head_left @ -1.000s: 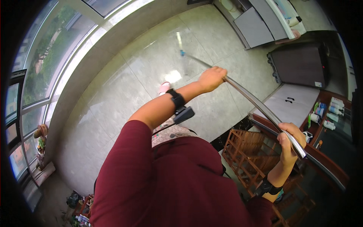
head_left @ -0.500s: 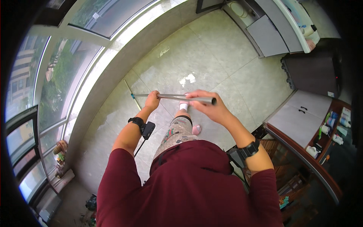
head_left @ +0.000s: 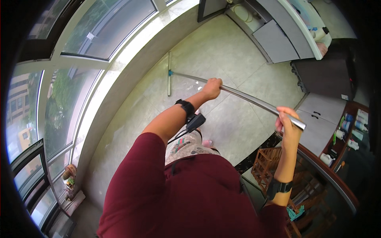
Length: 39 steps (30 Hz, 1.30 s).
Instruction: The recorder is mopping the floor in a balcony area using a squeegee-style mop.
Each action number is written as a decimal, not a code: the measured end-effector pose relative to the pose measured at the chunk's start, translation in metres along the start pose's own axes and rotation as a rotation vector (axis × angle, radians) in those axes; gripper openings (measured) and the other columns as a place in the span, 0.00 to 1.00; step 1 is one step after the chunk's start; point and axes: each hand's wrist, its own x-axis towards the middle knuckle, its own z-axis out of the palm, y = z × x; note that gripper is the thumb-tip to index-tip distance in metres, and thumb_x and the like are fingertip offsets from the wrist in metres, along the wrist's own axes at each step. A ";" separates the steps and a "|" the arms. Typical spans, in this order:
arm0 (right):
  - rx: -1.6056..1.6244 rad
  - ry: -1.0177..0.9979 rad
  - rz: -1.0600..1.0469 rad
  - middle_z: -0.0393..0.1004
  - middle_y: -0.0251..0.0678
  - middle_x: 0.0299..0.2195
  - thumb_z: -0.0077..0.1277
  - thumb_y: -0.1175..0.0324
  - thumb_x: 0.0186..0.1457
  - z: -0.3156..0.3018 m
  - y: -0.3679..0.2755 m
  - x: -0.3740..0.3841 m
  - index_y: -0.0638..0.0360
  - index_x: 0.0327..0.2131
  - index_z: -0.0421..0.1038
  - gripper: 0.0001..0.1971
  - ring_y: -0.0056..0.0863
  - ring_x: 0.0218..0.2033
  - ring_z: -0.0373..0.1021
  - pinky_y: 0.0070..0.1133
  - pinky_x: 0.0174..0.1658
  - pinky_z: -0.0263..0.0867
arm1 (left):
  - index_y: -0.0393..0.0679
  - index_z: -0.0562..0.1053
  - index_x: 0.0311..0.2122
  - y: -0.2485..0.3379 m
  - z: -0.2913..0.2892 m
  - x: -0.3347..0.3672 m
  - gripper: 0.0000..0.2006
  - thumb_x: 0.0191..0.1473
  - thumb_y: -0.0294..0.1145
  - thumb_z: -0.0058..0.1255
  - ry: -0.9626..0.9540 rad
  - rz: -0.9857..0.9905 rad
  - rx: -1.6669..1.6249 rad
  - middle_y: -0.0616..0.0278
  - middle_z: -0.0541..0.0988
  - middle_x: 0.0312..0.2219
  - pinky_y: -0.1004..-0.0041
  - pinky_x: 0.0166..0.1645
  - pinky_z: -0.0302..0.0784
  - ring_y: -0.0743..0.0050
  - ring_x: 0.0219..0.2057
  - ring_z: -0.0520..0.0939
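Note:
A floor squeegee with a long metal pole (head_left: 251,98) slants across the view from far left to near right. Its narrow straight head (head_left: 169,84) lies on the tiles near the curved window wall, joined to the pole by a blue connector (head_left: 170,73). My left hand (head_left: 212,88) is wrapped round the pole around its middle. Close to the pole's near end, my right hand (head_left: 289,122) grips it, with the tip sticking out past the fingers.
Grey floor tiles (head_left: 234,123) spread below me. Windows with a ledge (head_left: 115,73) curve along the left. On the right stand a grey cabinet (head_left: 276,41), a dark appliance (head_left: 321,75) and a shelf with several bottles (head_left: 345,127). A wooden rack (head_left: 265,164) is near my right arm.
Both hands have moved rightward with the pole, the right one also nearer to me. The squeegee head has shifted right and farther away along the wall, and the pole slants more.

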 end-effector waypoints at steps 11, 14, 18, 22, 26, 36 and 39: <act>-0.195 0.349 -0.226 0.68 0.30 0.16 0.49 0.72 0.51 -0.049 -0.034 -0.059 0.68 0.34 0.75 0.09 0.14 0.15 0.61 0.11 0.19 0.53 | 0.45 0.69 0.33 0.122 0.033 0.045 0.08 0.44 0.24 0.50 -0.185 0.441 -0.114 0.56 0.75 0.32 0.59 0.41 0.71 0.50 0.40 0.74; -0.194 0.415 -0.262 0.69 0.30 0.18 0.49 0.68 0.51 -0.082 -0.039 -0.059 0.67 0.32 0.75 0.11 0.13 0.15 0.62 0.10 0.18 0.51 | 0.46 0.69 0.33 0.145 0.023 0.028 0.07 0.46 0.27 0.51 -0.239 0.398 -0.098 0.57 0.76 0.33 0.59 0.41 0.71 0.52 0.41 0.74; -0.055 0.263 -0.131 0.68 0.28 0.18 0.51 0.67 0.53 -0.089 -0.032 -0.026 0.67 0.32 0.75 0.10 0.12 0.15 0.60 0.10 0.18 0.50 | 0.48 0.69 0.36 0.119 0.005 -0.009 0.10 0.48 0.36 0.54 -0.250 0.155 0.044 0.57 0.77 0.30 0.57 0.38 0.72 0.51 0.37 0.76; -0.009 -0.136 -0.038 0.70 0.29 0.21 0.53 0.68 0.53 -0.038 0.004 0.018 0.63 0.32 0.76 0.08 0.13 0.18 0.62 0.13 0.21 0.55 | 0.51 0.71 0.40 0.040 -0.034 -0.051 0.14 0.47 0.38 0.56 -0.320 -0.053 0.265 0.55 0.78 0.29 0.56 0.39 0.73 0.50 0.35 0.78; 0.128 -0.538 -0.033 0.72 0.29 0.24 0.57 0.69 0.50 0.015 0.037 0.048 0.63 0.34 0.75 0.09 0.15 0.27 0.67 0.15 0.29 0.62 | 0.52 0.73 0.39 -0.049 -0.057 -0.071 0.13 0.47 0.38 0.56 -0.403 -0.092 0.323 0.54 0.79 0.32 0.56 0.40 0.74 0.50 0.38 0.79; 0.184 -0.573 -0.172 0.74 0.28 0.30 0.51 0.71 0.54 0.036 0.057 0.091 0.65 0.38 0.74 0.10 0.16 0.27 0.68 0.16 0.33 0.65 | 0.50 0.76 0.37 -0.079 -0.070 0.014 0.09 0.48 0.31 0.50 -0.235 -0.236 0.396 0.53 0.79 0.35 0.58 0.44 0.73 0.50 0.41 0.78; 0.223 -0.450 -0.112 0.74 0.28 0.28 0.50 0.71 0.54 -0.010 0.044 0.101 0.63 0.36 0.75 0.08 0.13 0.25 0.67 0.14 0.29 0.64 | 0.50 0.76 0.37 -0.042 -0.042 0.069 0.09 0.48 0.31 0.50 -0.174 -0.152 0.342 0.53 0.79 0.35 0.58 0.44 0.73 0.50 0.41 0.78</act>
